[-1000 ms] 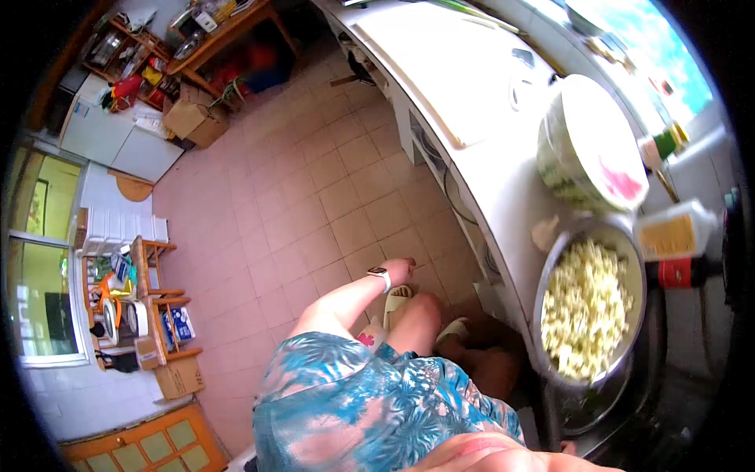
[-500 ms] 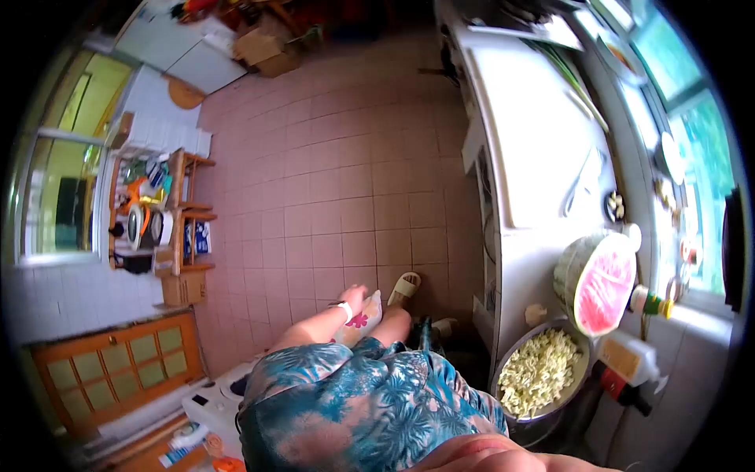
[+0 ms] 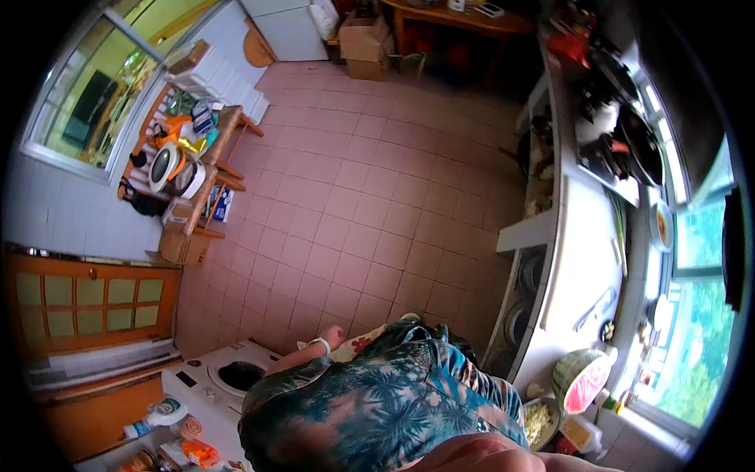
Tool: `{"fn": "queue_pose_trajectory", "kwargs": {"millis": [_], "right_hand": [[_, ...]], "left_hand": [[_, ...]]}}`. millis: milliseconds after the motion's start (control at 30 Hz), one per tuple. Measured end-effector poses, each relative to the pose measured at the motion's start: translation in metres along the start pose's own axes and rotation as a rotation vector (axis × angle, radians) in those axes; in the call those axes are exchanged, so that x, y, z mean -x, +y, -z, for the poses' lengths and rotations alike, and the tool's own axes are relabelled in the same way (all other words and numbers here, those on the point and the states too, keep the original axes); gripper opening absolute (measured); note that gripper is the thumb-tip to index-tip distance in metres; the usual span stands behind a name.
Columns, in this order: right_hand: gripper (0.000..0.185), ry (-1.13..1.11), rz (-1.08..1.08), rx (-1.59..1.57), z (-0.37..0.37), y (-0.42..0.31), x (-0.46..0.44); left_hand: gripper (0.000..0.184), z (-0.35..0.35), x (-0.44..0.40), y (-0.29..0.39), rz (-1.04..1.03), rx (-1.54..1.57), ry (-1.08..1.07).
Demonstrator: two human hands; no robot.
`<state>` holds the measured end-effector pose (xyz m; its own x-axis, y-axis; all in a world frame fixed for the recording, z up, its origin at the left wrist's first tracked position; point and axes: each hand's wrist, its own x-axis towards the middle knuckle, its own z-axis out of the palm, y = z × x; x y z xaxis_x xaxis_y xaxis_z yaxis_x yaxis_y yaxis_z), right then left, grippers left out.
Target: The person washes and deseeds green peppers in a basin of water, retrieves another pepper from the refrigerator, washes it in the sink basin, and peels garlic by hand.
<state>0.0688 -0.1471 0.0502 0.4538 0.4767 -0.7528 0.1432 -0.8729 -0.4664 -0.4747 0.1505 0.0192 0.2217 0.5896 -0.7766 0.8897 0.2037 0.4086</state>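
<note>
My left hand (image 3: 334,338), with a pale band at its wrist, hangs beside my body at the lower middle. Its fingers look curled together, and no object shows in them. Just right of it is a pale cloth with a red flower (image 3: 362,344); contact between them is unclear. My right hand is out of view. At the lower right, the bowl of chopped pale food (image 3: 539,422) is partly hidden by my body. A cut watermelon (image 3: 583,379) lies beyond it on the counter.
A long white counter (image 3: 582,252) runs along the right, with pans (image 3: 638,145) at its far part. A white washing machine (image 3: 200,401) stands at lower left. Wooden stools (image 3: 220,149) line the left wall. Tiled floor (image 3: 346,212) lies between.
The view has swung to the right. The bowl and watermelon now sit lower in view and look smaller, and the washing machine shows more fully. My left hand sits lower and further left.
</note>
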Motion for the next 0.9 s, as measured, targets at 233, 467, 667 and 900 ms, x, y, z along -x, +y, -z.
{"fn": "queue_pose_trajectory", "kwargs": {"millis": [233,467,667,900], "right_hand": [[0.026,-0.133,-0.005,0.119,-0.011,-0.122,-0.088],[0.025,-0.271,0.114,0.285,-0.017,-0.313,-0.224],[0.023,-0.310,0.351,0.391,-0.041,-0.563,-0.340],[0.022,-0.371,0.451,0.405,-0.111,-0.787,-0.403]], "left_hand": [[0.036,0.060,-0.014,0.012,0.025,-0.002,0.279],[0.057,0.134,-0.037,0.070,0.283,0.020,0.160],[0.065,0.203,-0.114,0.082,0.130,0.072,0.419],[0.046,0.237,-0.158,0.038,0.479,0.401,0.373]]}}
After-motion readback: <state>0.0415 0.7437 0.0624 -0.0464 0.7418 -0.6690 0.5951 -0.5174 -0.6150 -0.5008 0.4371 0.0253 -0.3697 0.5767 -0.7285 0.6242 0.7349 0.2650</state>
